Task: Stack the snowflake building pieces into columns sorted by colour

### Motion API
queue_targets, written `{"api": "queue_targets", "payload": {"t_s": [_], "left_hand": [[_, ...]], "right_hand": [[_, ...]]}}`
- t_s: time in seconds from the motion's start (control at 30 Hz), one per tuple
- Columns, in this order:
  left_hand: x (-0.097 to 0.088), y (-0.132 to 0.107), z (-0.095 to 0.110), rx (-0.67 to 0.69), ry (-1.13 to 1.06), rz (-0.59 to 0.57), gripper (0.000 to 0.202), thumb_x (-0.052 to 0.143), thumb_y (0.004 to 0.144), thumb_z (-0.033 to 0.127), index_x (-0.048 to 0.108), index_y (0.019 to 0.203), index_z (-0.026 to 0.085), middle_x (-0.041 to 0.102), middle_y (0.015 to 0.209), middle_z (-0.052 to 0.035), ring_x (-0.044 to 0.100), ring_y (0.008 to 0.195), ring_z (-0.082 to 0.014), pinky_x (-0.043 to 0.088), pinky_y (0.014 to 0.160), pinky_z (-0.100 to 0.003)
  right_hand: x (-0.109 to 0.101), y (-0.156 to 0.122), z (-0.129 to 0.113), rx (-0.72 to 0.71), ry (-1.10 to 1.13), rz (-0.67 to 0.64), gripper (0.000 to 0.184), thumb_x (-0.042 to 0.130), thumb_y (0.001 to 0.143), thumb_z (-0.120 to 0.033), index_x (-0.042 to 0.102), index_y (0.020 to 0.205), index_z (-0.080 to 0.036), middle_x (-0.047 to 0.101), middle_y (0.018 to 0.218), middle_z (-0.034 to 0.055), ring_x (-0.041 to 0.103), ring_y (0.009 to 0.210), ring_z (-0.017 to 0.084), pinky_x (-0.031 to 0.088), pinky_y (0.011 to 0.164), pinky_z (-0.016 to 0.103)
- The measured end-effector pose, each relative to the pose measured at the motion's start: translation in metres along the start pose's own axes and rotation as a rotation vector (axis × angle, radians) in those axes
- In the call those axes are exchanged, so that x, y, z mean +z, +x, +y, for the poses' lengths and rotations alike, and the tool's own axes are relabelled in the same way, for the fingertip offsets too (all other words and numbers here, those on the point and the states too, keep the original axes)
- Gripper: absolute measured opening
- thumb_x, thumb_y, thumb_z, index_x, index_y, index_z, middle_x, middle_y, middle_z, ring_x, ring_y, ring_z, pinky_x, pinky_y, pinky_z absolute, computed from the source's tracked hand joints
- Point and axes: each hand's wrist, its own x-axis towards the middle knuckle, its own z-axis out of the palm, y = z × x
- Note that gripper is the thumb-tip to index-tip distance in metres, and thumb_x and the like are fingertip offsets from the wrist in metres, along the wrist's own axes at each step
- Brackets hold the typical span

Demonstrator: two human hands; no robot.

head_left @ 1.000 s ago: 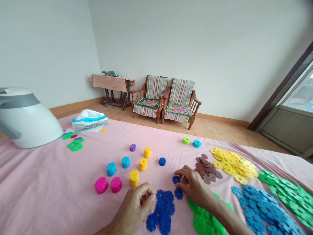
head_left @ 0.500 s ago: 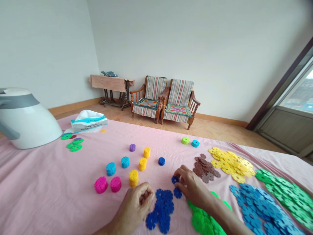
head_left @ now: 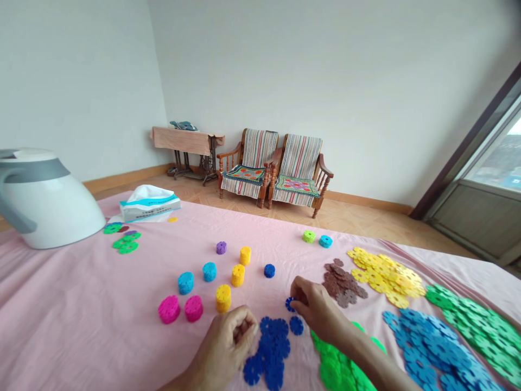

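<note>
the blue disc point(head_left: 289, 303) is a small dark blue plastic round with a notched, flower-like rim. it sits near the middle of the pink cloth point(head_left: 81, 315), pinched at its right edge by the thumb and fingertips of the right hand point(head_left: 317, 309), which close on it. being round, it has no long axis. its flat face looks mostly up, and whether it is clear of the cloth i cannot tell.

a loose disc point(head_left: 296, 325) of the same blue lies just nearer, and the blue pile point(head_left: 272, 339) is near and left of that. the left hand point(head_left: 226, 347) rests at the pile's left edge, fingers curled shut in a fist. whether it holds anything i cannot tell. the brown pile point(head_left: 342, 282) lies right of the pinched disc.
</note>
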Motion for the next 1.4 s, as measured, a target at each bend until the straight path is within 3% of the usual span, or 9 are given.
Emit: {"api": "queue_targets", "payload": {"t_s": [0.13, 0.27, 0.4, 0.53, 0.67, 0.87, 1.1, 1.27, 1.4], "left_hand": [[0.0, 0.0, -0.001, -0.03, -0.04, 0.011, 0.034, 0.048, 0.085, 0.048, 0.048, 0.071, 0.017, 0.05, 0.055, 0.0027, 0.045, 0.046, -0.0084, 0.034, 0.043, -0.017], [0.0, 0.0, -0.001, -0.061, -0.103, -0.037, 0.038, 0.051, 0.082, 0.053, 0.05, 0.075, 0.016, 0.052, 0.056, 0.002, 0.046, 0.046, -0.0083, 0.034, 0.041, -0.017], [0.001, 0.0, -0.003, -0.071, -0.16, -0.047, 0.039, 0.05, 0.082, 0.054, 0.047, 0.073, 0.016, 0.052, 0.056, 0.0022, 0.045, 0.043, -0.0073, 0.034, 0.04, -0.017], [0.0, 0.001, -0.006, -0.058, -0.232, -0.045, 0.036, 0.047, 0.085, 0.051, 0.045, 0.075, 0.017, 0.054, 0.057, 0.0024, 0.046, 0.043, -0.0072, 0.035, 0.04, -0.017], [0.0, 0.002, -0.008, -0.054, -0.261, -0.042, 0.035, 0.046, 0.086, 0.05, 0.043, 0.075, 0.017, 0.053, 0.056, 0.003, 0.047, 0.042, -0.0072, 0.035, 0.039, -0.017], [0.001, 0.001, -0.005, -0.055, -0.276, -0.031, 0.036, 0.047, 0.086, 0.051, 0.044, 0.075, 0.017, 0.052, 0.055, 0.0037, 0.045, 0.042, -0.0063, 0.034, 0.039, -0.016], [0.0, 0.0, -0.004, -0.087, -0.203, -0.009, 0.037, 0.047, 0.084, 0.055, 0.045, 0.078, 0.018, 0.05, 0.054, 0.0045, 0.045, 0.04, -0.0066, 0.035, 0.038, -0.015], [0.001, 0.0, -0.004, -0.079, -0.148, -0.018, 0.038, 0.046, 0.084, 0.054, 0.045, 0.073, 0.018, 0.052, 0.054, 0.0035, 0.043, 0.039, -0.0062, 0.034, 0.037, -0.015], [0.002, 0.0, -0.006, -0.066, -0.11, -0.02, 0.037, 0.042, 0.086, 0.052, 0.045, 0.073, 0.018, 0.054, 0.055, 0.0022, 0.044, 0.039, -0.0067, 0.033, 0.037, -0.015]], "right_hand": [[0.009, 0.002, -0.017, 0.185, 0.45, -0.088, 0.004, 0.051, 0.072, -0.017, 0.048, 0.071, -0.018, 0.053, 0.054, -0.0054, 0.056, 0.052, 0.011, 0.038, 0.047, 0.02], [0.025, -0.005, -0.038, 0.185, 0.582, -0.132, 0.004, 0.054, 0.072, -0.017, 0.051, 0.074, -0.018, 0.054, 0.053, -0.0056, 0.058, 0.052, 0.01, 0.038, 0.046, 0.018], [0.037, -0.015, -0.046, 0.091, 0.506, -0.106, 0.006, 0.052, 0.074, -0.014, 0.053, 0.078, -0.017, 0.056, 0.059, -0.0041, 0.056, 0.056, 0.009, 0.039, 0.05, 0.018], [0.039, -0.021, -0.043, -0.091, 0.342, -0.037, 0.028, 0.057, 0.071, -0.01, 0.057, 0.097, -0.021, 0.059, 0.073, -0.0027, 0.055, 0.066, 0.01, 0.043, 0.062, 0.021], [0.043, -0.026, -0.042, -0.146, 0.245, -0.018, 0.036, 0.057, 0.072, -0.008, 0.055, 0.105, -0.022, 0.06, 0.082, -0.0004, 0.055, 0.07, 0.011, 0.044, 0.065, 0.023], [0.043, -0.024, -0.044, -0.157, 0.182, 0.002, 0.027, 0.057, 0.074, -0.011, 0.056, 0.099, -0.021, 0.058, 0.08, 0.0001, 0.054, 0.07, 0.012, 0.044, 0.064, 0.023], [0.025, 0.028, -0.013, -0.036, 0.129, 0.283, 0.017, 0.062, 0.072, -0.024, 0.06, 0.088, -0.018, 0.058, 0.085, 0.003, 0.056, 0.065, 0.013, 0.045, 0.059, 0.026], [0.032, 0.056, 0.009, 0.092, 0.143, 0.307, 0.019, 0.063, 0.07, -0.026, 0.063, 0.086, -0.018, 0.055, 0.089, 0.0041, 0.059, 0.072, 0.015, 0.047, 0.065, 0.029], [0.04, 0.061, 0.012, 0.095, 0.165, 0.295, 0.019, 0.063, 0.069, -0.025, 0.064, 0.086, -0.018, 0.054, 0.089, 0.0039, 0.059, 0.071, 0.014, 0.048, 0.066, 0.029]]}}
